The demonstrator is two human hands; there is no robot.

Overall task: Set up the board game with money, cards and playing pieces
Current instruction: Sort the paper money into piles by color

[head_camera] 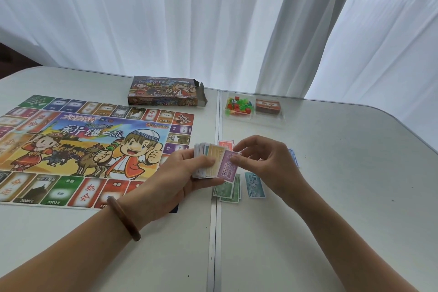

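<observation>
Left hand [187, 173] grips a stack of play money [205, 161] beside the board [83, 147] while the right hand [265, 161] pinches the top purple 5000 note [226, 167] by its far end, with sorted green pile [227, 193] and blue pile [254, 185] just beneath, nearer the right hand.

L hand [187, 173] grips money stack [208, 161]; R hand [265, 163] pinches purple note [227, 166].

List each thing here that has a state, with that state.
Game board: unfolded, flat on table.
Game box: lying down, end flap open.
Playing pieces: in the tray.
Card deck: stacked in tray.
Money stack: held in left hand.
Purple 5000 note: pinched by right hand, against the stack.
Green notes: piled on table.
</observation>
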